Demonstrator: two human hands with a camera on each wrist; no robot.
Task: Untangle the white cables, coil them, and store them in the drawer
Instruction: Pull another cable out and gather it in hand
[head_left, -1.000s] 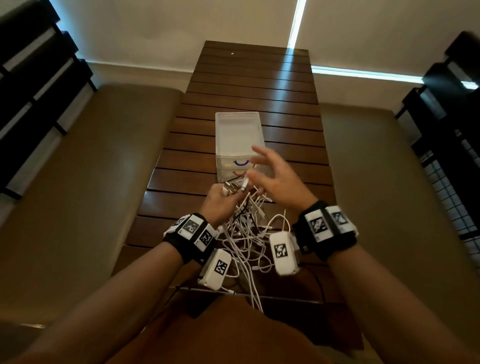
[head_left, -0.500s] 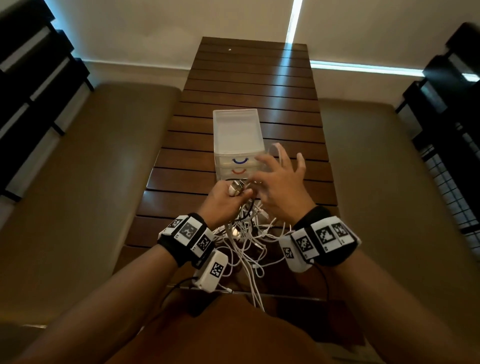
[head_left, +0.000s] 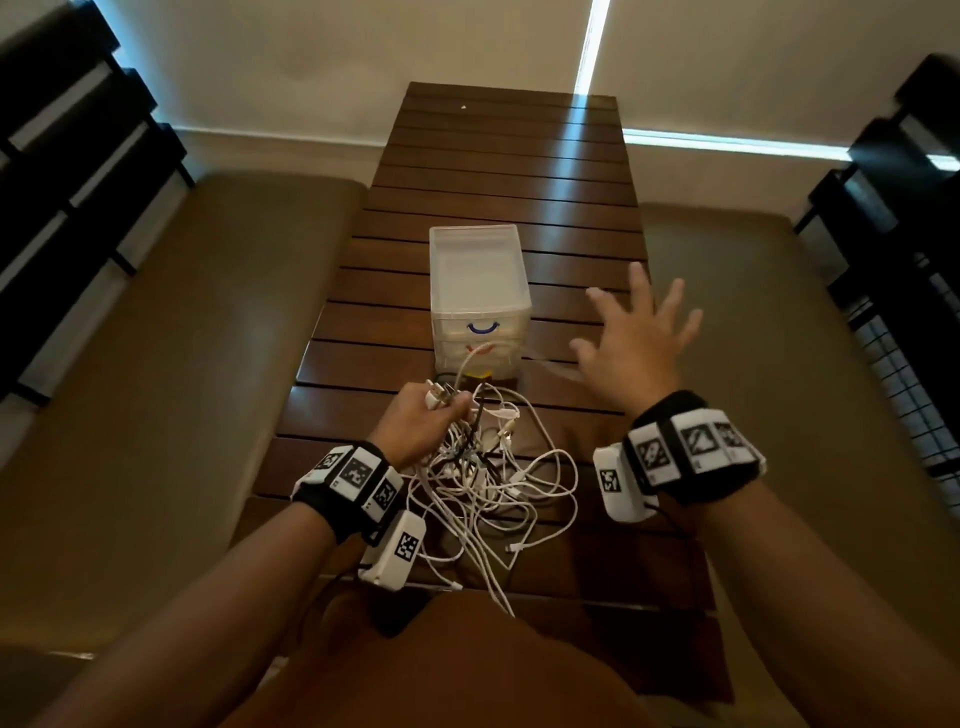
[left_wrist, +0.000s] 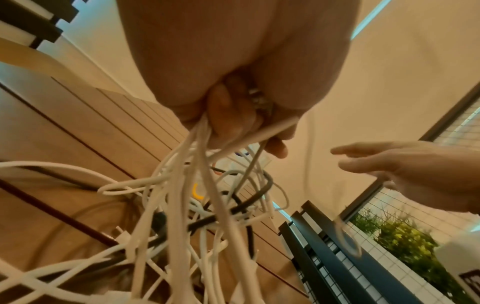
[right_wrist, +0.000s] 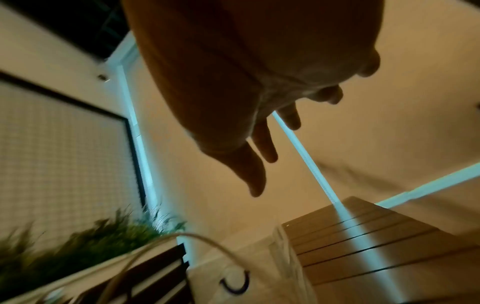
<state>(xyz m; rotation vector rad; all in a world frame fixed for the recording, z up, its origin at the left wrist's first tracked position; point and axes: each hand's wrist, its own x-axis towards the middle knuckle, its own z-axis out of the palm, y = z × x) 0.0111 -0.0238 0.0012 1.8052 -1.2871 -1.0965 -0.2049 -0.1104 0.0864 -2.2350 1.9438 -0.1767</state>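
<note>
Your left hand (head_left: 415, 423) is clenched around a bunch of white cables (head_left: 488, 493), gripping them near their plug ends, which poke out above your fingers. From the left wrist view the strands hang out of the fist and fan down into the tangle, with at least one black cable (left_wrist: 249, 205) threaded through the white ones. The rest of the pile lies loose on the slatted wooden table (head_left: 509, 171), between your two wrists, with several loops trailing toward the near edge. Your right hand (head_left: 631, 343) is released: fingers spread and straight, holding nothing, raised above the table to the right of the drawer unit (head_left: 478, 291). One thin white strand arcs up blurred in the right wrist view; where it ends you cannot tell. The drawer unit is a small translucent plastic box standing on the table just beyond the cable pile; its front shows a blue handle (head_left: 482, 328) on the upper drawer, a red one below, and a yellow patch at the bottom. The drawers look closed. Padded benches flank the table on both sides.
</note>
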